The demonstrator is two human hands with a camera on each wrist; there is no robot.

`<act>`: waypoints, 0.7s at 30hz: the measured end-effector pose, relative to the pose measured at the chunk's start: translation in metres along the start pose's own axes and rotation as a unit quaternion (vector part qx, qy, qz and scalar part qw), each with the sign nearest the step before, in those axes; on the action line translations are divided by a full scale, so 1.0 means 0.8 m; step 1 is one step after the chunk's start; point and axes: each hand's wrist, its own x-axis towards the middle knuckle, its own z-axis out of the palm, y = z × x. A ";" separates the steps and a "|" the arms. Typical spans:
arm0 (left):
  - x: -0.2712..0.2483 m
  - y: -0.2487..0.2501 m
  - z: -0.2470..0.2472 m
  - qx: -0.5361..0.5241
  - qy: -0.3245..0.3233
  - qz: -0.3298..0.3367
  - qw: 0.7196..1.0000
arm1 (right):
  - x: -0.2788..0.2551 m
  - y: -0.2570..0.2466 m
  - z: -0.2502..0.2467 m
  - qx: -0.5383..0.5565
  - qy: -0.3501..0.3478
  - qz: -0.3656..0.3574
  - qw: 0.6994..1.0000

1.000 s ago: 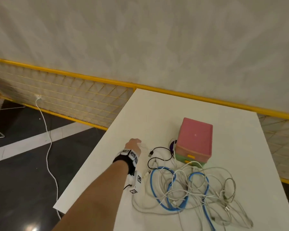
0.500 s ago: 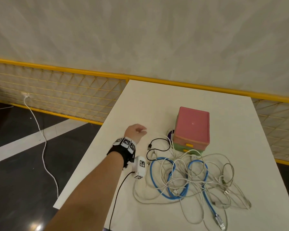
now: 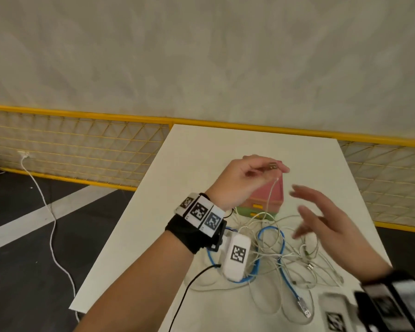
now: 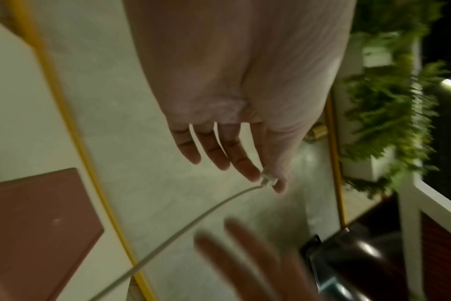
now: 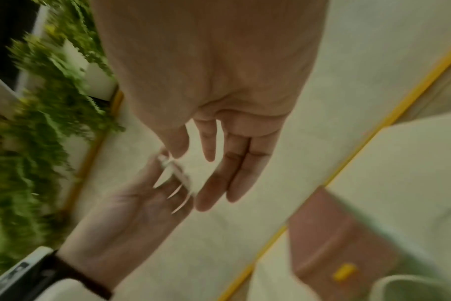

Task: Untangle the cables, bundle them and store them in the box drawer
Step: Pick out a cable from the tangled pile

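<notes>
Your white table (image 3: 192, 164) runs away from you toward the yellow-railed mesh fence (image 3: 82, 142) and the pale wall behind it. On the table's middle sits the pink box (image 3: 272, 196), with green beneath and small yellow drawer pulls facing you; both drawers look pushed in. Just in front of it, touching its base, lies the tangle of cables (image 3: 280, 250): white leads looped through a blue cable (image 3: 271, 232) whose metal plug rests near the table's near edge.

Your left arm reaches forward from the lower left, wrist lifted above the box. Your left hand (image 3: 244, 180) is raised with its palm down, thumb and forefinger pinching the plug end of one white cable (image 3: 272, 192), which hangs from the pinch down into the pile; the other fingers (image 4: 188, 148) are only loosely bent. Your right hand (image 3: 326, 224) comes in from the lower right, blurred, fingers spread and straight, holding nothing, hovering above the tangle just beside the hanging lead.
</notes>
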 end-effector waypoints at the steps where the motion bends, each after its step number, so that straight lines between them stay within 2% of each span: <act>1: -0.002 0.008 0.007 0.032 -0.008 0.029 0.999 | 0.015 -0.009 0.014 0.048 -0.023 -0.021 0.998; 3: -0.004 0.023 0.011 0.034 0.000 0.037 0.999 | 0.038 -0.020 0.038 0.128 -0.055 -0.050 0.989; 6: -0.002 0.044 -0.001 0.008 0.027 0.055 0.998 | 0.058 -0.020 0.052 0.173 -0.056 -0.052 0.982; 9: 0.007 0.074 -0.027 0.002 0.089 0.125 0.988 | 0.058 0.011 0.060 0.186 -0.080 0.000 0.979; 12: 0.019 0.104 -0.062 -0.025 0.165 0.154 0.974 | 0.050 0.054 0.066 0.166 -0.087 0.058 0.981; 14: 0.020 0.116 -0.074 -0.047 0.182 0.171 0.967 | 0.046 0.069 0.067 0.151 -0.074 0.076 0.983; 16: 0.016 0.123 -0.072 -0.072 0.171 0.174 0.967 | 0.048 0.073 0.064 0.132 -0.057 0.071 0.987; 18: 0.007 0.128 -0.061 -0.044 0.134 0.161 0.977 | 0.052 0.069 0.057 0.105 -0.039 0.049 0.993; 19: 0.003 0.125 -0.053 -0.002 0.103 0.138 0.985 | 0.054 0.066 0.053 0.089 -0.031 0.032 0.995; 21: -0.002 0.106 -0.033 0.135 0.017 0.046 0.990 | 0.059 0.054 0.044 0.066 -0.016 0.002 0.998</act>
